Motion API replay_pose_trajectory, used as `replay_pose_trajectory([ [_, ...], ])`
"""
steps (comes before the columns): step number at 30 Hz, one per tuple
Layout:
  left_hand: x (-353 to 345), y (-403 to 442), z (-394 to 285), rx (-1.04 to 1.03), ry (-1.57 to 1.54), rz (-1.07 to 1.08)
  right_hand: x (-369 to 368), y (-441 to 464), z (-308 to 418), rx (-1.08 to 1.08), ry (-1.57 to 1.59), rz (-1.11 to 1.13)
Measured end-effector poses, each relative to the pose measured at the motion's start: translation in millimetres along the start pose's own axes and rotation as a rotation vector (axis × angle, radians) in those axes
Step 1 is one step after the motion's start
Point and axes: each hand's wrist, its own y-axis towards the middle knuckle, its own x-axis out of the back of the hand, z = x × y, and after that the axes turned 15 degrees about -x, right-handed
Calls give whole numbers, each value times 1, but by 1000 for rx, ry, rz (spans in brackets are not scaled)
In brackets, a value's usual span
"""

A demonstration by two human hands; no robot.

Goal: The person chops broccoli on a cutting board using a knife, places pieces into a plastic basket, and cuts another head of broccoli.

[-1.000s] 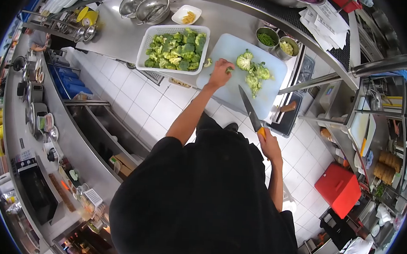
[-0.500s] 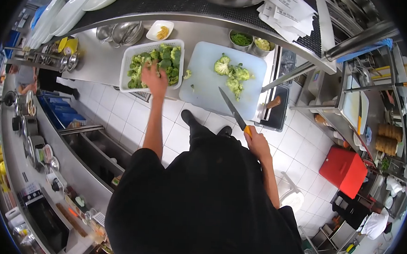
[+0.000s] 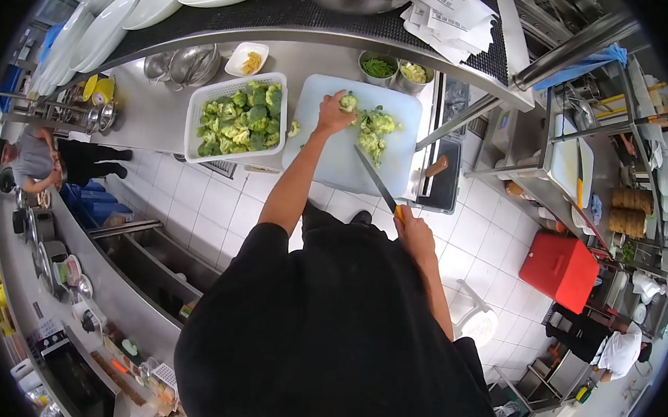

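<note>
My left hand [image 3: 333, 115] reaches over the pale blue cutting board [image 3: 321, 162], its fingers closed round a broccoli head [image 3: 348, 102] near the board's top. Right beside it lies a heap of cut broccoli pieces [image 3: 373, 137]. My right hand [image 3: 416, 235] grips the yellow handle of a long kitchen knife [image 3: 376, 178]; the blade points up and left, its tip over the board just below the heap. To the left stands a white plastic basket [image 3: 191, 135] holding many broccoli florets [image 3: 240, 122]. One small floret [image 3: 294, 129] sits between basket and board.
A small white dish [image 3: 247, 59] and metal bowls [image 3: 193, 66] stand behind the basket. Two metal tubs [image 3: 378, 68] sit behind the board. A metal shelf [image 3: 313, 43] overhangs the counter. One person [image 3: 35, 161] stands far left, another [image 3: 620, 352] far right.
My left hand has moved right, from the basket's florets to the broccoli head on the board. The right hand still holds the knife. The view has shifted slightly; the person at left shows more.
</note>
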Motion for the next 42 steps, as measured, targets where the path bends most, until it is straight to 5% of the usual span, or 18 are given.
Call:
replay_pose_trajectory([
  [3, 10, -33, 4, -44, -233, -351, 6, -2, 7, 31, -12, -29],
  [6, 10, -88, 18, -236, -169, -442, 6, -2, 14, 63, -1, -49],
  [11, 2, -147, 20, -249, -147, -384, 20, -12, 30, 80, -47, -15],
  [29, 11, -154, 9, -143, -66, -397, -7, 50, 42, 219, -242, 58],
  [34, 81, -147, -13, -182, -50, -686, -8, 55, 34, 178, -157, 170],
  [38, 172, -153, 55, -205, 446, -982, -19, 35, 14, 167, -110, 132],
  [40, 201, -155, 91, -23, 413, -942, -24, 31, 1, 154, -101, 116],
  [42, 210, -154, 89, -52, 553, -911, -23, 26, -6, 132, -118, 105],
])
